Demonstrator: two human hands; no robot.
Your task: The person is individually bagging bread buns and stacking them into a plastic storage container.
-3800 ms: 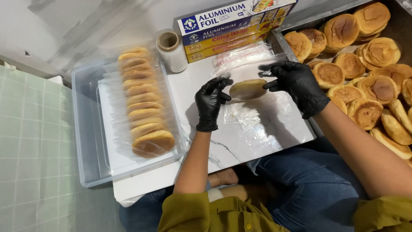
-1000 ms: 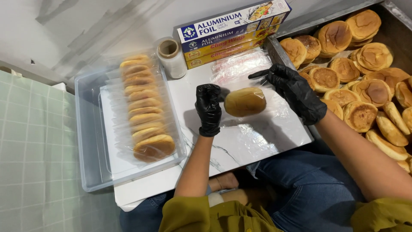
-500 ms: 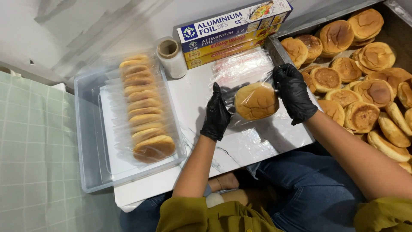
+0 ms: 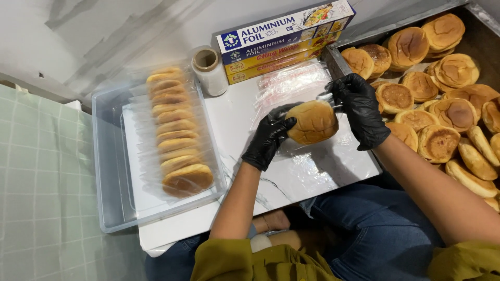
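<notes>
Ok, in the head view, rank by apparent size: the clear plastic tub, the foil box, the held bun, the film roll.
1. clear plastic tub
2. foil box
3. bun, held between left hand and right hand
4. film roll, clearly smallest

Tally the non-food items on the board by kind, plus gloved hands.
Gloved hands: 2, left and right, both on one bun
Foil or wrap boxes: 3
Film roll: 1
Clear tub: 1
Total: 7
</notes>
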